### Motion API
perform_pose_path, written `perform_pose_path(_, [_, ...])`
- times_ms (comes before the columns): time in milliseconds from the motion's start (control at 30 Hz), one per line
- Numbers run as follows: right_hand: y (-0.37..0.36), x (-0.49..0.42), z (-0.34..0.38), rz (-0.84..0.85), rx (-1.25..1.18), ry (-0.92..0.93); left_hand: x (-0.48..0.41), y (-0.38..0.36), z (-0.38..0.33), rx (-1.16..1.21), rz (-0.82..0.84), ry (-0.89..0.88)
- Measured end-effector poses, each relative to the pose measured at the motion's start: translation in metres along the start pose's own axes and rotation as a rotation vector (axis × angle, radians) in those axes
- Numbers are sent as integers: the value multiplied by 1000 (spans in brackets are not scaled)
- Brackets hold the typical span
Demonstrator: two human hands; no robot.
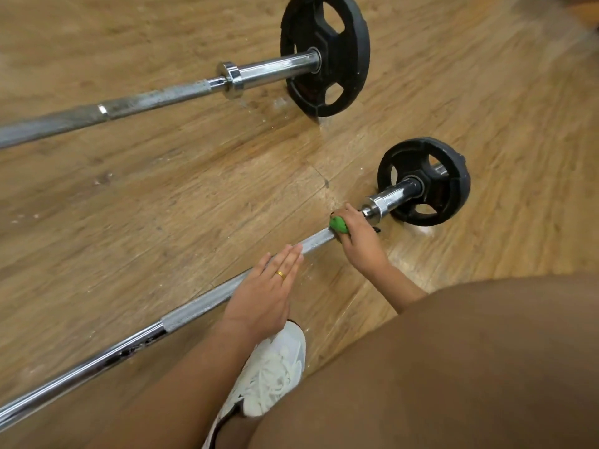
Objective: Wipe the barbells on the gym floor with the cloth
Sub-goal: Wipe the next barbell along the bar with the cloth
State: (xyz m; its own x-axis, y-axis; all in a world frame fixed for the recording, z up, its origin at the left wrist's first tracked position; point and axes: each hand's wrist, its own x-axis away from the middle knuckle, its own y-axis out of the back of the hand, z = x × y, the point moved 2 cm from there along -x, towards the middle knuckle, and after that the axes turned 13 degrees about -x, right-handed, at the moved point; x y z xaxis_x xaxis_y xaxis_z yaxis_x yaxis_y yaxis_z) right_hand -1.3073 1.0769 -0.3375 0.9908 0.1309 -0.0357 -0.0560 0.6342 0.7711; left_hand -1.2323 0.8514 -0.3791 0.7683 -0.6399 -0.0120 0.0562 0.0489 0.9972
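Seemingly early on: the right hand (359,241) grips the green cloth (338,224) around the near barbell (194,308), just short of its collar; the left hand (262,290) lies flat, fingers straight, on the shaft beside it. Beyond both hands, the far barbell (146,101) looks chalky, probably unwiped.

The scene is evenly and warmly lit. Glare is seen on the wooden floor (418,254) just below the small black plate (424,181), and only a soft shadow is cast beneath it. Above and right of the plate the corner is smeared, and the boards are bowed by the lens.
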Motion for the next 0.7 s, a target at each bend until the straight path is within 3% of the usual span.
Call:
perform_pose_path(67, [7, -17, -4, 36, 35, 12, -4, 5, 11, 20, -1, 11])
perform_pose_path(200, [-3, -39, -5, -133, 27, -153, -3, 9, 31, 45, 22, 17])
perform_pose_path(400, [-10, -57, 0, 92, 78, -22, -4, 0, 51, 14, 99, 65])
perform_pose_path(633, [-15, -84, -8, -73, 15, -96, -16, 5, 70, 33, 123, 118])
perform_pose_path(700, [-23, -89, -5, -48, 50, -67, -19, 3, 76, 33, 134, 123])
